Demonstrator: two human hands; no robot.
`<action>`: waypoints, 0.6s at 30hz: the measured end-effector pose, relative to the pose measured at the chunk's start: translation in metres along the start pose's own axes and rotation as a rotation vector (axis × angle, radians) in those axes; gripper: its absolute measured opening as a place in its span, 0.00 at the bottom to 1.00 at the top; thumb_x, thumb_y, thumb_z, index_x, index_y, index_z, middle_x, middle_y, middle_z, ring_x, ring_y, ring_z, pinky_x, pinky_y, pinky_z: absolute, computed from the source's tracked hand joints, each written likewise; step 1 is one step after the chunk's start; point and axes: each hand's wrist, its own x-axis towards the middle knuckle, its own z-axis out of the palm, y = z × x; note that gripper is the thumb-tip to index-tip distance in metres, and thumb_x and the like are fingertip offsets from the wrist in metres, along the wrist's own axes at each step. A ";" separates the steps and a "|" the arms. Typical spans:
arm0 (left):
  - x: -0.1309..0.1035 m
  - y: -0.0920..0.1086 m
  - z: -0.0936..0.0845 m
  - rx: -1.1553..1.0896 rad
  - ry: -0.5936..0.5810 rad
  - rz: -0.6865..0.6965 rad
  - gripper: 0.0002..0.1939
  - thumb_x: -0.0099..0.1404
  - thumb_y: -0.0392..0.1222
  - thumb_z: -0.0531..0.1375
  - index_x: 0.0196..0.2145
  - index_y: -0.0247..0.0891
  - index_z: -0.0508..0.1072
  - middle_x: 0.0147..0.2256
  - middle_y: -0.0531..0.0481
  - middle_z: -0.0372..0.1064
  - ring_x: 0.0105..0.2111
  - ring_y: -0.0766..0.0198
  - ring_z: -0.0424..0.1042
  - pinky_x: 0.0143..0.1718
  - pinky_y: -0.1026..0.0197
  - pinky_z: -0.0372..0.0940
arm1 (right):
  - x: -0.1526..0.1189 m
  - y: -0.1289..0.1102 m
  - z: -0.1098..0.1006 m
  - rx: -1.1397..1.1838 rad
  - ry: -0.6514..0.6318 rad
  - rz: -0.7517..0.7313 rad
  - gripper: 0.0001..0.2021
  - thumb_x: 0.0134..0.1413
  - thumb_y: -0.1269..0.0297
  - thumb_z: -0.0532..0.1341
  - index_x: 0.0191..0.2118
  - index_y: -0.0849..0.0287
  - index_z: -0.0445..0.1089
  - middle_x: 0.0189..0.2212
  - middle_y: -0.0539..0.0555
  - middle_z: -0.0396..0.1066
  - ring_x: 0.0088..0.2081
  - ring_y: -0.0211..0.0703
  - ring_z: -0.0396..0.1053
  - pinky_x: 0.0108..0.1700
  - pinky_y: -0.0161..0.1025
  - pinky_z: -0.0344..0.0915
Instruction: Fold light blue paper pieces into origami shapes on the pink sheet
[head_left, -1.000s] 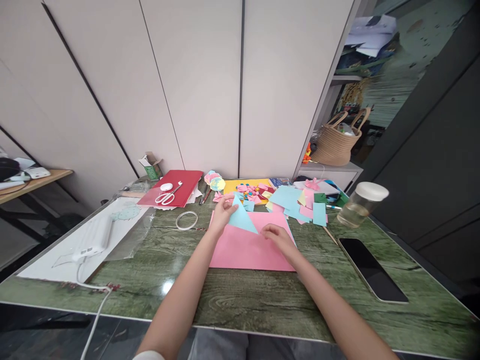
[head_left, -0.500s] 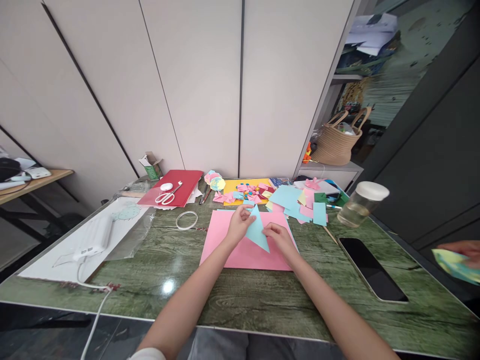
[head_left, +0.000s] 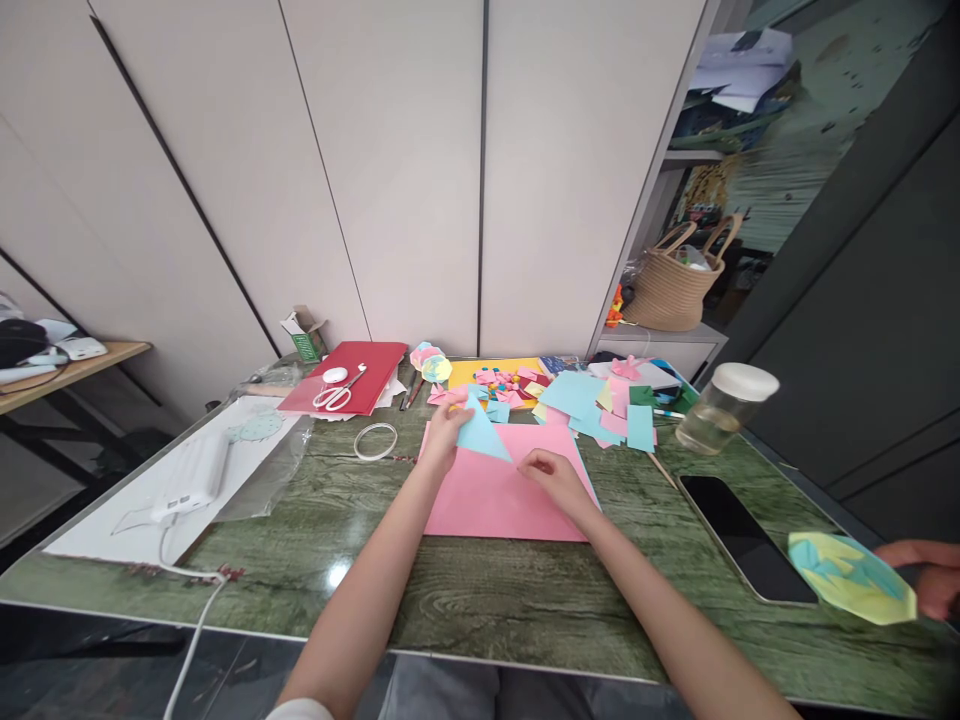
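Note:
My left hand (head_left: 444, 432) pinches a light-blue paper triangle (head_left: 481, 432) near its upper left corner. The triangle is tilted, one sharp point aimed down and right above a pink sheet (head_left: 495, 500). Just right of that point is my right hand (head_left: 553, 478), its fingers curled together with no paper seen in them. Whether its fingertips touch the point is too small to tell. Behind my hands, small folded pink and blue paper pieces (head_left: 498, 410) lie on and before a yellow sheet (head_left: 461, 372).
Blue and pink paper squares (head_left: 574, 392) are spread at the back right, near a lidded jar (head_left: 724, 410) and a phone (head_left: 742, 540). At the right edge another person's hand (head_left: 930, 575) holds a yellow-and-blue paper piece (head_left: 855, 580). Scissors (head_left: 334, 398) rest on a red folder (head_left: 375, 370).
The blue triangle has moved left with my left hand and turned. My right hand has come off its edge. The other person's hand has brought the yellow-and-blue piece in over the table.

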 end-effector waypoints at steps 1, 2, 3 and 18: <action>-0.003 -0.002 0.003 -0.001 -0.069 -0.078 0.21 0.46 0.40 0.61 0.40 0.36 0.65 0.23 0.54 0.61 0.20 0.72 0.61 0.21 0.69 0.54 | -0.001 -0.003 0.000 -0.043 0.058 -0.044 0.06 0.45 0.63 0.55 0.28 0.58 0.67 0.28 0.51 0.65 0.31 0.40 0.61 0.35 0.37 0.57; -0.007 -0.003 0.007 0.002 -0.134 -0.143 0.22 0.45 0.40 0.62 0.40 0.36 0.65 0.23 0.54 0.62 0.20 0.71 0.62 0.21 0.68 0.54 | -0.002 -0.006 -0.001 -0.090 0.122 -0.092 0.07 0.45 0.63 0.55 0.32 0.57 0.67 0.31 0.52 0.65 0.33 0.41 0.62 0.37 0.38 0.57; -0.011 -0.005 0.011 0.009 -0.204 -0.199 0.23 0.45 0.41 0.62 0.40 0.36 0.66 0.24 0.53 0.64 0.21 0.71 0.63 0.22 0.68 0.54 | -0.003 -0.009 -0.001 -0.139 0.179 -0.140 0.10 0.46 0.63 0.56 0.37 0.55 0.66 0.33 0.52 0.65 0.35 0.42 0.61 0.39 0.39 0.57; -0.024 0.003 0.025 0.081 -0.341 -0.261 0.21 0.53 0.57 0.52 0.33 0.35 0.70 0.31 0.46 0.67 0.29 0.65 0.66 0.29 0.64 0.59 | 0.004 0.002 -0.016 -0.007 0.135 -0.067 0.05 0.43 0.63 0.57 0.24 0.58 0.65 0.31 0.53 0.64 0.36 0.43 0.62 0.37 0.38 0.58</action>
